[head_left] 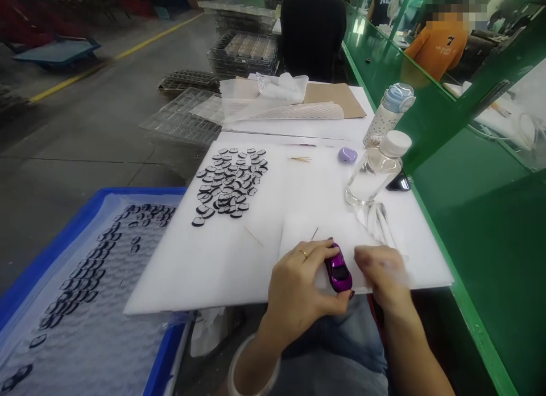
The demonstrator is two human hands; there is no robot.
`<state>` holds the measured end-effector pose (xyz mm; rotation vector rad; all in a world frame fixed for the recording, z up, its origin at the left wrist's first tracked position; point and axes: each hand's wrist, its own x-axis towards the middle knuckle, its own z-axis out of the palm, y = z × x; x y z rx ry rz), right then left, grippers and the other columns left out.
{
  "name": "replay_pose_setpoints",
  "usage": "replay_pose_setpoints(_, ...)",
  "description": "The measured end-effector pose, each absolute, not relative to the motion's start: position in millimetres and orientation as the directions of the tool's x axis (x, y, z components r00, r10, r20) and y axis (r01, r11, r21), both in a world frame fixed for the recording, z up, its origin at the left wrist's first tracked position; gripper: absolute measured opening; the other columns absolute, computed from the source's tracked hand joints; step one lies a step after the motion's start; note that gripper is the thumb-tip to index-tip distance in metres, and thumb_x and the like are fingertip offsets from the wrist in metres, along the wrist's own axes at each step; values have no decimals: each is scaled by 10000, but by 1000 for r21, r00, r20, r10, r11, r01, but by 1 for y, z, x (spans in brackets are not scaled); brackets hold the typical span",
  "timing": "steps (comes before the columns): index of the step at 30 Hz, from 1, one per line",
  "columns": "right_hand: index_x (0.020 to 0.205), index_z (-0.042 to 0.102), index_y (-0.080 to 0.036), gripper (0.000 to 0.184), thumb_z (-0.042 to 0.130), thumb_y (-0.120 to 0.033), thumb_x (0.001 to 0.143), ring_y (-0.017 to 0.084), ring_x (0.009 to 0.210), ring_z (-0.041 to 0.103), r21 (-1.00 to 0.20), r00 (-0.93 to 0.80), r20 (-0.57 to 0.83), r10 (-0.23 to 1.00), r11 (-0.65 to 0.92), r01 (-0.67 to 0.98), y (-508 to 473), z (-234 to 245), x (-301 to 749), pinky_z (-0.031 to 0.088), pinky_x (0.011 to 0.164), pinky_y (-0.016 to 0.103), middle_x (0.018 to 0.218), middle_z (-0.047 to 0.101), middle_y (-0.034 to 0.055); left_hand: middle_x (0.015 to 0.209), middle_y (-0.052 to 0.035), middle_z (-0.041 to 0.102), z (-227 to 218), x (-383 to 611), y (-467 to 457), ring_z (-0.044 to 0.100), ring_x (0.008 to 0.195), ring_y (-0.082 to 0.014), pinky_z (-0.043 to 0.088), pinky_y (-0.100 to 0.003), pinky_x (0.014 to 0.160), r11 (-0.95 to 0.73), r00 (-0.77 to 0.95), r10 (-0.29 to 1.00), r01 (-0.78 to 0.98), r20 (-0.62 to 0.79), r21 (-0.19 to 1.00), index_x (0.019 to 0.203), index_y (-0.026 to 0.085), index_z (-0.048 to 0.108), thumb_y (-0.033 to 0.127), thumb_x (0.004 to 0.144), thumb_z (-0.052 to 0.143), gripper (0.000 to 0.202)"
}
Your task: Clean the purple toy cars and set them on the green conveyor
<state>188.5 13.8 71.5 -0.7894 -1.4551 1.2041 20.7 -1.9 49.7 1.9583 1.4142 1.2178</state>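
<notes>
Steadying the purple toy car (pixel 340 272) on the near side of the clear bottle (pixel 372 175) seems your step in hand, your left hand (pixel 298 279) gripping its ends, your curled right hand (pixel 384 271) too blurred to tell whether it holds anything; the next move calls for a firm, even pinch.

Pale, even light fills the desk (pixel 239 271), leaving faint, soft-edged shadows; small highlights glint on the purple car (pixel 339 269) near the near edge. Beyond the left edge, the floor (pixel 128 145) is dim, blurring toward the frame's upper corner. Motion blur smears the right grip (pixel 381 268). Past the far right corner, glare whitens a green surface (pixel 360 25), and pixelation covers part of a person in orange (pixel 441 48). Wide-angle stretching marks the frame's edges.
</notes>
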Motion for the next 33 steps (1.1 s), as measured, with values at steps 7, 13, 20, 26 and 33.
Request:
replay_pose_setpoints(7, 578, 375, -208, 560, 568, -642, 875, 117, 464, 283, -884, -65, 417, 907, 388, -261, 22, 76, 192, 281, 516, 302, 501, 291, -44, 1123, -85, 751, 51, 18, -2, 709, 1008, -278, 610, -445, 863, -377, 117, 920, 524, 374, 764, 1047, 182, 687, 225, 601, 754, 454)
replay_pose_setpoints(13, 556, 363, -199, 513, 548, -459, 958, 112, 464, 273, -902, -169, 401, 900, 357, -242, 14, 63, 188, 244, 513, 299, 480, 269, -45, 1105, -86, 756, 51, 20, -2, 715, 982, -279, 611, -460, 857, -384, 112, 917, 514, 383, 767, 1034, 171, 688, 227, 592, 756, 450)
replay_pose_setpoints(20, 521, 308, -182, 536, 599, -339, 943, 112, 483, 282, -924, -258, 359, 897, 302, -236, 14, 67, 187, 227, 525, 301, 484, 246, -39, 1095, -90, 757, 52, 20, -1, 721, 971, -277, 615, -457, 849, -391, 112, 912, 519, 394, 760, 1027, 170, 685, 213, 597, 736, 436)
replay_pose_setpoints(26, 535, 278, -200, 700, 371, -823, 841, 104, 427, 204, -748, -385, 341, 858, 0, -664, 26, 90, 178, 250, 476, 289, 440, 184, -49, 1107, -72, 758, 52, 20, -2, 718, 988, -277, 617, -462, 865, -388, 102, 913, 509, 394, 768, 1028, 191, 686, 223, 589, 753, 445)
replay_pose_setpoints(33, 506, 234, -195, 691, 383, -795, 814, 94, 408, 122, -650, -458, 299, 837, -172, -740, 36, 78, 171, 161, 432, 300, 405, 95, -54, 1079, -65, 766, 50, 21, -1, 726, 966, -275, 631, -455, 839, -392, 85, 910, 501, 407, 772, 1001, 196, 698, 208, 557, 758, 448)
